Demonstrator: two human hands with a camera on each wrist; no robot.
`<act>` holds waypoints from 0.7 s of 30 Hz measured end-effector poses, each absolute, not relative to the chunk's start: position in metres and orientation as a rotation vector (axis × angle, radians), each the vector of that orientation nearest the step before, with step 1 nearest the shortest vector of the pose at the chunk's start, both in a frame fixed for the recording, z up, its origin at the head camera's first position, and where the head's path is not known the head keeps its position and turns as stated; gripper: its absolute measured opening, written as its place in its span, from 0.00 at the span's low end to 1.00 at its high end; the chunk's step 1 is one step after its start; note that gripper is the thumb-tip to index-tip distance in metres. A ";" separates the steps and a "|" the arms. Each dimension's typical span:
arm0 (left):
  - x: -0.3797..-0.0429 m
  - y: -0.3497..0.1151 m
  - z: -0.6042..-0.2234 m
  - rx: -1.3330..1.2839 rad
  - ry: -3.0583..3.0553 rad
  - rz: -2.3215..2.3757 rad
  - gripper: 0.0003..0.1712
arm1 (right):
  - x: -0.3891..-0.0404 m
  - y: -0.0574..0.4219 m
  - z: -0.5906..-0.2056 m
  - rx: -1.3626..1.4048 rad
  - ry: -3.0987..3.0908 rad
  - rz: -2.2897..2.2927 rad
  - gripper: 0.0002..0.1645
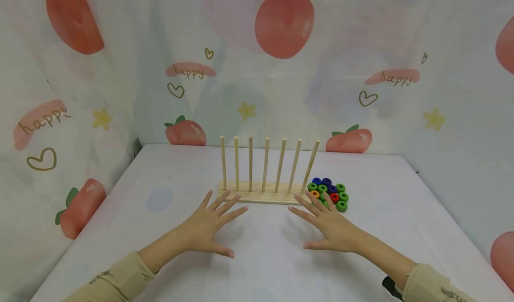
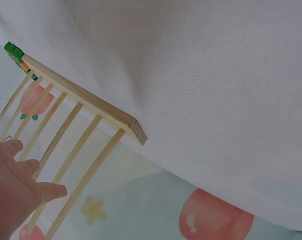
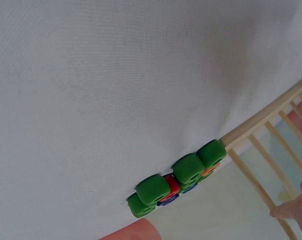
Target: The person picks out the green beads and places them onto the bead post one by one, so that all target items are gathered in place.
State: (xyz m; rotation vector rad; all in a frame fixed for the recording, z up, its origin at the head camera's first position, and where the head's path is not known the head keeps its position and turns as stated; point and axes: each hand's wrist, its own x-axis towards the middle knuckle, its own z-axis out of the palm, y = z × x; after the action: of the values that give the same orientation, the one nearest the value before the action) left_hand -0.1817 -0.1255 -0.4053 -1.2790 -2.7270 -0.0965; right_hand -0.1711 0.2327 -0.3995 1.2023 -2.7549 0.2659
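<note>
In the head view, the person's left hand (image 1: 206, 224) and right hand (image 1: 335, 226) are held out over the white-covered counter (image 1: 265, 266), fingers spread wide on both and gripping nothing. Between them lies a broad strip of cloth, reaching from the near side up to the front edge of a wooden rack (image 1: 261, 197) whose seven upright pegs (image 1: 267, 164) stand in a row. Fingertips overlap the rack's front edge in this view; contact cannot be told. Coloured beads (image 1: 322, 188), mostly green with blue, orange and red among them, sit in a cluster at the rack's right end, partly behind the right hand. The counter's far edge runs behind the rack near a fruit-printed curtain (image 1: 285, 101), and its side edges stand well apart from rack and beads. In the left wrist view, the left hand's fingers are partly cut off, seen against the pegs; cloth extends past the rack's corner. In the right wrist view, beads sit just beside the rack's end, with wide cloth on their near side; only part of the right hand shows.
</note>
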 end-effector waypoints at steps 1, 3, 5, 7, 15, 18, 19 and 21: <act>-0.182 -0.125 -0.404 -1.278 -2.724 -0.093 0.61 | -0.171 0.233 -0.399 1.202 -2.749 0.262 0.53; -0.182 -0.125 -0.403 -1.277 -2.716 -0.089 0.61 | -0.171 0.233 -0.398 1.197 -2.745 0.266 0.53; -0.181 -0.125 -0.401 -1.274 -2.709 -0.085 0.61 | -0.170 0.233 -0.396 1.188 -2.750 0.258 0.53; -0.181 -0.124 -0.399 -1.272 -2.712 -0.099 0.61 | -0.170 0.232 -0.394 1.182 -2.748 0.249 0.53; -0.185 -0.122 -0.394 -1.274 -2.691 -0.119 0.60 | -0.166 0.234 -0.388 1.166 -2.690 0.211 0.54; -0.186 -0.121 -0.394 -1.277 -2.673 -0.134 0.60 | -0.164 0.235 -0.388 1.162 -2.683 0.230 0.53; -0.186 -0.121 -0.394 -1.279 -2.666 -0.140 0.59 | -0.164 0.235 -0.387 1.160 -2.687 0.240 0.53; -0.186 -0.120 -0.393 -1.283 -2.652 -0.150 0.59 | -0.164 0.236 -0.387 1.153 -2.691 0.251 0.53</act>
State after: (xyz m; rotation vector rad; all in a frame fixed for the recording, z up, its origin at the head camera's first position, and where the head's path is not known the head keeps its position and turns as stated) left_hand -0.1860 -0.1199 -0.3934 -1.2830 -2.6523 -0.1496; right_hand -0.1638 0.2360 -0.3866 1.1526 -2.6910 0.2514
